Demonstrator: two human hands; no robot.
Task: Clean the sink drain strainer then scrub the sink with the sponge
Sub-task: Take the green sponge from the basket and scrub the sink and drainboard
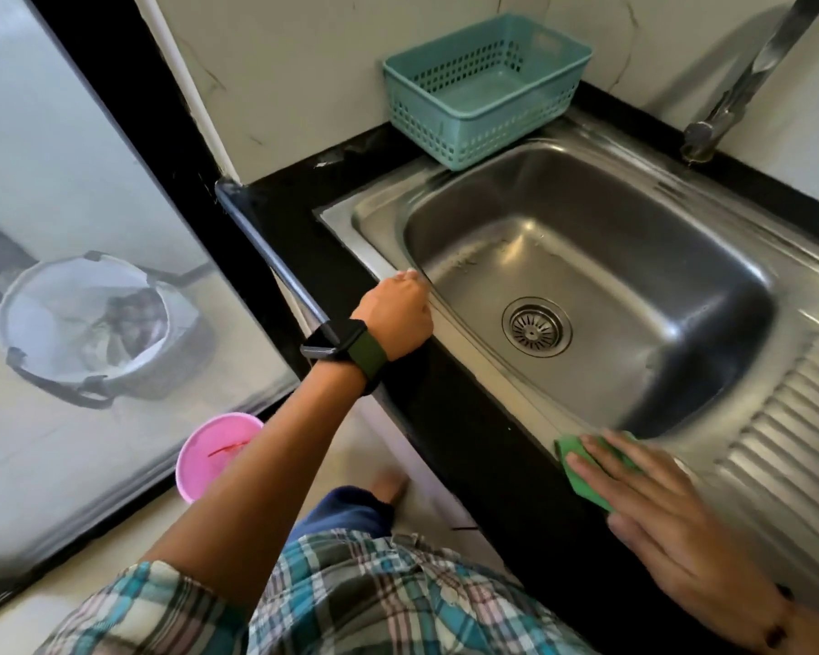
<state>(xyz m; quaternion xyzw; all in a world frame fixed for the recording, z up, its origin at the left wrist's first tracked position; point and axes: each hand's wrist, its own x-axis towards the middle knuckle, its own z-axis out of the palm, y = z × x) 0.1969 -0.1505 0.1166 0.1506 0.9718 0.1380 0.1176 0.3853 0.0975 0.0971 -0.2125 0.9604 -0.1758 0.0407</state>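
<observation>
A steel sink [644, 276] is set into a black counter. The round drain strainer [536, 327] sits in the basin floor. My left hand [400, 309], with a watch on the wrist, rests on the sink's front left rim with its fingers curled over the edge. My right hand [658, 503] lies flat with straight fingers on a green sponge [580, 470], pressing it onto the front rim of the sink beside the ribbed draining board [795, 427].
An empty teal basket [483, 87] stands on the counter behind the sink, against the wall. A steel tap [729, 101] hangs over the back right. On the floor to the left are a pink bowl [214, 451] and, behind glass, a lined bin [86, 323].
</observation>
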